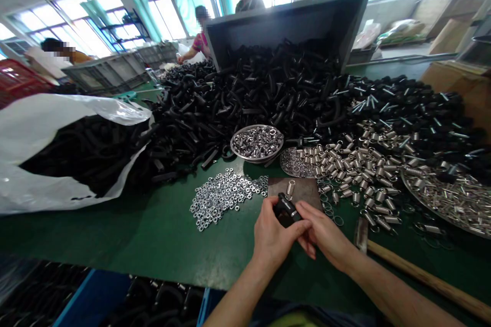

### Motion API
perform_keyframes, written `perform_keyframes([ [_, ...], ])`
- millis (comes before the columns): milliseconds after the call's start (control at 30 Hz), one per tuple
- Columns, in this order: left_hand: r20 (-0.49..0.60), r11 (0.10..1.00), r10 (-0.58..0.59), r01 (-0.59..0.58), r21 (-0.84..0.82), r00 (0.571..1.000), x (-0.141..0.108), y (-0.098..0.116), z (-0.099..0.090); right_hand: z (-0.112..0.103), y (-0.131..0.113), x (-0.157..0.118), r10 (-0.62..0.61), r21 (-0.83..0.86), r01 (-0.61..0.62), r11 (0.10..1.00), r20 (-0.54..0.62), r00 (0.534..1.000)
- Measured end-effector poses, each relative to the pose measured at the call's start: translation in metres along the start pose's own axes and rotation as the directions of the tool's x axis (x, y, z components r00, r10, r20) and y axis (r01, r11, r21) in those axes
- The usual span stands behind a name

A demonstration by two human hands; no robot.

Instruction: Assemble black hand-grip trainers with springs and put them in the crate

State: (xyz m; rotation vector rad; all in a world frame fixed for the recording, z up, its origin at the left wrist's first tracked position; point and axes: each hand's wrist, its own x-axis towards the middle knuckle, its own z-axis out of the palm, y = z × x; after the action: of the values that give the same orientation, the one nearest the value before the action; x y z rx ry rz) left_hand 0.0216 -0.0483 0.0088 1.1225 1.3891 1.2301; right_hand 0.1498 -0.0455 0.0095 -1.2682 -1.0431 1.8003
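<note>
Both of my hands meet over the near edge of a flat metal plate (312, 191) on the green table. Between them is a black plastic handle piece (287, 208) with small pale lettering. My left hand (270, 232) wraps its left side, thumb reaching across below. My right hand (316, 230) pinches its right end with closed fingers. A coil spring (290, 189) stands out just beyond the piece, over the plate; whether it is joined to it I cannot tell. Loose nuts (222, 194) lie left of the plate, and many springs (356, 163) lie to its right.
A bowl of metal rings (257, 143) sits behind the plate. Black handles pour from a tipped grey bin (287, 20). A hammer (422, 271) lies at right, near a tray of metal pins (448, 199). A white sack (23, 163) stands left; blue crates (90, 296) are below. Several people work beyond.
</note>
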Motion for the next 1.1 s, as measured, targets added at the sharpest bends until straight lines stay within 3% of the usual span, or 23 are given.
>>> perform_keyframes([
  [33,0.041,0.999,0.019,-0.021,0.038,0.999,0.003,-0.003,-0.002,-0.011,-0.004,0.007,-0.044,-0.267,0.048,0.963,0.021,0.999],
  [67,0.072,0.994,0.052,-0.059,0.096,0.996,0.007,-0.007,-0.004,-0.023,-0.01,0.015,-0.106,-0.517,0.104,0.85,0.026,0.994],
  [133,0.127,0.948,0.148,-0.178,0.265,0.981,0.012,-0.012,-0.007,-0.046,-0.026,0.037,-0.279,-0.826,0.151,0.543,-0.007,0.96],
  [200,0.209,0.849,0.231,-0.302,0.433,0.95,0.016,-0.016,-0.008,-0.062,-0.043,0.064,-0.402,-0.913,0.113,0.393,-0.06,0.914],
  [300,0.328,0.713,0.269,-0.417,0.565,0.905,0.018,-0.017,-0.008,-0.071,-0.064,0.106,-0.496,-0.964,0.044,0.261,-0.095,0.863],
  [467,0.386,0.643,0.256,-0.454,0.617,0.886,0.02,-0.02,-0.008,-0.066,-0.076,0.154,-0.502,-0.998,-0.016,0.055,-0.042,0.864],
  [767,0.425,0.553,0.236,-0.481,0.681,0.874,0.025,-0.019,-0.007,-0.063,-0.073,0.165,-0.466,-0.987,-0.064,-0.145,0.011,0.885],
  [900,0.432,0.479,0.199,-0.472,0.74,0.879,0.024,-0.018,-0.006,-0.067,-0.075,0.165,-0.443,-0.981,-0.072,-0.178,0.015,0.896],
  [1100,0.442,0.446,0.207,-0.486,0.751,0.873,0.023,-0.019,-0.007,-0.064,-0.079,0.174,-0.386,-0.986,-0.042,-0.162,0.024,0.922],
])
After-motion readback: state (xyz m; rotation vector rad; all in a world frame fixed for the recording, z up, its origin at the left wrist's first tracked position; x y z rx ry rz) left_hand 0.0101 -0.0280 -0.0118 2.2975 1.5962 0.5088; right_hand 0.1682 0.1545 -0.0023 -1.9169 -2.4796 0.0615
